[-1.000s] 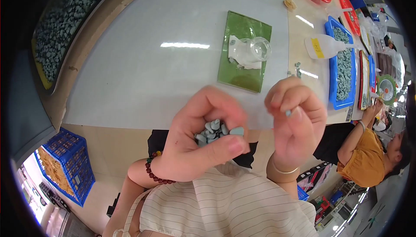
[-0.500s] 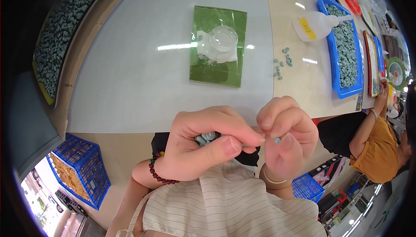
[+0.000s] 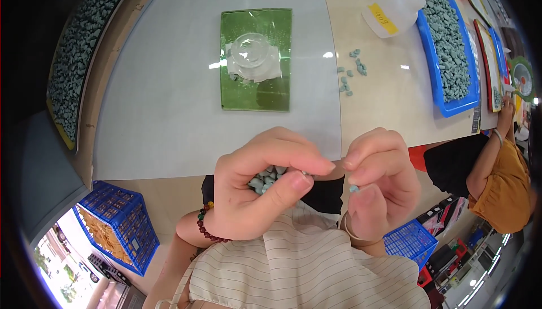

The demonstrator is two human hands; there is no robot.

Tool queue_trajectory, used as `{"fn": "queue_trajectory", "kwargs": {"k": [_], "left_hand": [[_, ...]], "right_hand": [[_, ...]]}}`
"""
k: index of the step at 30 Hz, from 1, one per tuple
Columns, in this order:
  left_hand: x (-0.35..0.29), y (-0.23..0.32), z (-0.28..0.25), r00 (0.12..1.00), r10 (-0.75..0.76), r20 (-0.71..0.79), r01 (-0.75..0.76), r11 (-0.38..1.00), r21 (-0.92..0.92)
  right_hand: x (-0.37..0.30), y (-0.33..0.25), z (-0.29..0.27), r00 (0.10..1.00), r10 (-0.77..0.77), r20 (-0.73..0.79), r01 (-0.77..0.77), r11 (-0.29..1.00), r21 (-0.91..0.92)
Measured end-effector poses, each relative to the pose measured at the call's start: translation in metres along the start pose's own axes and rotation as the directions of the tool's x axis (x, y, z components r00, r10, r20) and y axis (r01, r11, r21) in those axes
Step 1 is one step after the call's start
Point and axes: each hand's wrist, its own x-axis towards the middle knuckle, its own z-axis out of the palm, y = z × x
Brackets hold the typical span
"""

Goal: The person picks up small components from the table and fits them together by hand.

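At the frame's lower centre, the right hand (image 3: 384,183), pinching 1 small stone (image 3: 354,189), has come nearer the left hand (image 3: 248,210), curled around loose stones (image 3: 261,183). Single piece and handful now seem within easy reach.

Blue crate (image 3: 135,240) on floor, left; green fan (image 3: 523,79), far right.

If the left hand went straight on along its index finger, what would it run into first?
Most likely the right hand, whose fingertips and small bluish stone sit just across a gap from the left hand. Depth is unclear in this view.
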Motion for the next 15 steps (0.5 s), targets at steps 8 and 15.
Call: {"fn": "queue_trajectory", "kwargs": {"k": [8,15], "left_hand": [[-0.0073,-0.0033,0.0011,0.96,0.267,0.086,-0.277,0.948,0.155],[-0.0044,-0.0052,0.0,0.932,0.337,0.134,-0.361,0.902,0.237]], "right_hand": [[0.0015,-0.0061,0.0051,0.999,-0.047,0.007,0.047,0.958,-0.283],[0.0023,-0.0071,0.0046,0.986,-0.157,0.052,0.165,0.904,-0.394]]}}
